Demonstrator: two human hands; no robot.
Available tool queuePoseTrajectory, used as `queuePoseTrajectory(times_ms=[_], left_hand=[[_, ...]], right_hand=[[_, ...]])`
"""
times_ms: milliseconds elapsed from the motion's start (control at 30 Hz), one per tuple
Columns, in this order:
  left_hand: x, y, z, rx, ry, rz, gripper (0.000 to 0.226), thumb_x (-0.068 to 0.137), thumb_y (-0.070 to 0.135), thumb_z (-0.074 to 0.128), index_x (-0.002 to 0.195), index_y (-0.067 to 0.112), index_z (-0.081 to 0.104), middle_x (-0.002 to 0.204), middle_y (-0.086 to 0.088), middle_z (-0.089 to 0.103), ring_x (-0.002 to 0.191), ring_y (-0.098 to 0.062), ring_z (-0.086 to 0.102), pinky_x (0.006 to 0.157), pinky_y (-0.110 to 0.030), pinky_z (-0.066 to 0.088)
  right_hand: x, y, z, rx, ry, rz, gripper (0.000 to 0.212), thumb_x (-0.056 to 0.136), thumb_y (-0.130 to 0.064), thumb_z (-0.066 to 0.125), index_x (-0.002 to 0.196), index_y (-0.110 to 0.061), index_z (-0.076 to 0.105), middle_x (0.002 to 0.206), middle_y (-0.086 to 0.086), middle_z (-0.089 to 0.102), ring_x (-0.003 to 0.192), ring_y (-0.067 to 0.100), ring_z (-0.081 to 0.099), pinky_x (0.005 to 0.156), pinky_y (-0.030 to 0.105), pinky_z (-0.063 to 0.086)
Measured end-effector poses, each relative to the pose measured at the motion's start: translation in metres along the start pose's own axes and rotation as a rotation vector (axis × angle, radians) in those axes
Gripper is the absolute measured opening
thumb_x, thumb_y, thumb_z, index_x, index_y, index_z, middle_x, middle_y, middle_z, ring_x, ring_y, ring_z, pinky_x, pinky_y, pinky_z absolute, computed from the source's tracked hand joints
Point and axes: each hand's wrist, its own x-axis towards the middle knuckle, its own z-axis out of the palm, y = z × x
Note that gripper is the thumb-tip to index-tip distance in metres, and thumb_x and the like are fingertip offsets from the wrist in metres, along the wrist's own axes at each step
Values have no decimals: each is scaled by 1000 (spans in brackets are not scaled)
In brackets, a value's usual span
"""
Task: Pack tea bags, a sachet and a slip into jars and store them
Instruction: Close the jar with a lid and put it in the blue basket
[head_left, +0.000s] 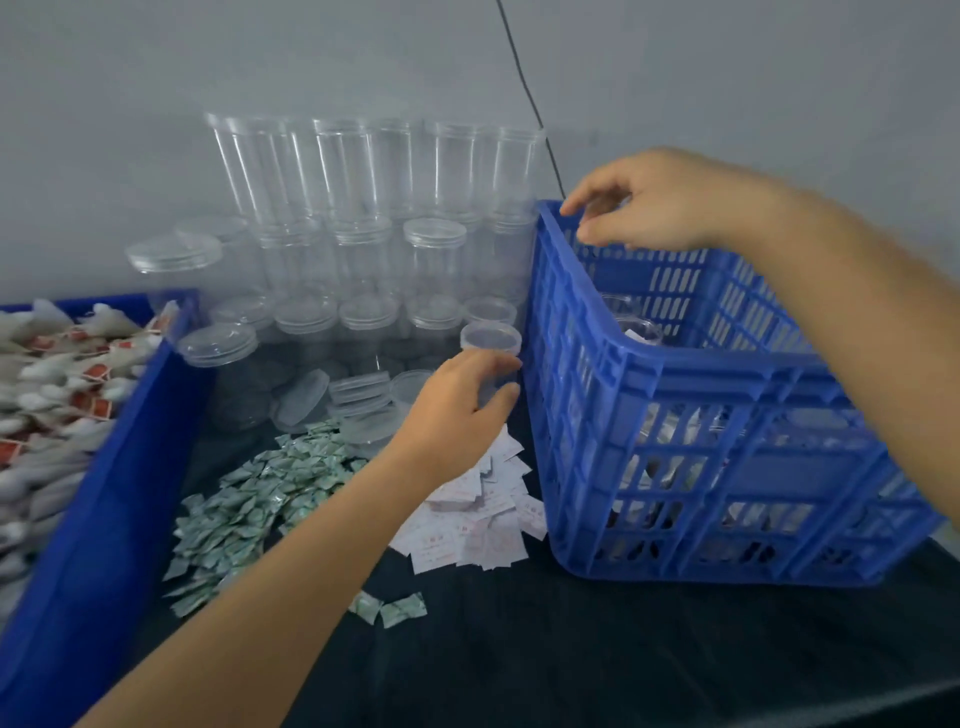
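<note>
My left hand (460, 397) curls around a clear plastic jar (491, 340) that stands by the left wall of the blue slatted crate (675, 441). Over the crate's back left corner my right hand (660, 200) hovers with loosely curled fingers, and nothing shows in it. Filled jars show through the crate's slats. Tea bags (57, 374) with red tags fill the blue bin (104, 509) on the left. A heap of green-white sachets (260, 499) lies on the dark table, and white paper slips (478, 514) are piled beside it.
Stacked empty clear jars (374, 218) stand in rows against the grey wall. Loose clear lids (358, 395) lie in front of them. Two stray sachets (389, 608) lie nearer me on the dark tabletop (571, 649). A black cable (524, 88) runs down the wall.
</note>
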Motion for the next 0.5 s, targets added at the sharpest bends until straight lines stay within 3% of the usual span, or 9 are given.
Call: queuePoseTrajectory(times_ms=[133, 300, 367, 433, 500], left_hand=[[-14, -19, -19, 57, 9, -55, 26, 96, 23, 53, 121, 21, 59, 112, 17, 52, 101, 4, 42, 76, -4, 30], [-28, -42, -39, 65, 30, -136, 27, 97, 26, 52, 123, 22, 58, 121, 13, 57, 96, 0, 48, 75, -9, 35], [-33, -54, -45, 60, 43, -176, 28, 96, 25, 53, 123, 21, 58, 123, 11, 57, 104, -4, 52, 84, -15, 39], [-36, -65, -51, 53, 64, -226, 29, 96, 24, 53, 125, 22, 57, 124, 11, 57, 115, -5, 49, 93, -19, 36], [-40, -75, -56, 22, 89, -256, 28, 96, 25, 53, 124, 24, 57, 121, 15, 57, 113, -2, 49, 90, -15, 35]], right_hand=[[7, -41, 29, -66, -33, -59, 31, 92, -27, 65, 123, -28, 65, 105, -7, 60, 101, 14, 55, 84, 25, 37], [59, -67, 61, -174, -89, -10, 37, 91, -32, 65, 125, -18, 65, 117, -1, 61, 102, 21, 56, 86, 30, 45], [87, -70, 74, -238, -120, 50, 43, 92, -34, 64, 129, -12, 62, 128, 7, 62, 110, 27, 59, 89, 33, 49], [113, -70, 84, -311, -162, 99, 50, 92, -36, 64, 133, -8, 57, 132, 9, 60, 107, 27, 57, 80, 32, 45], [137, -69, 91, -334, -171, 139, 55, 91, -38, 67, 134, -6, 54, 133, 11, 58, 100, 27, 54, 75, 32, 40]])
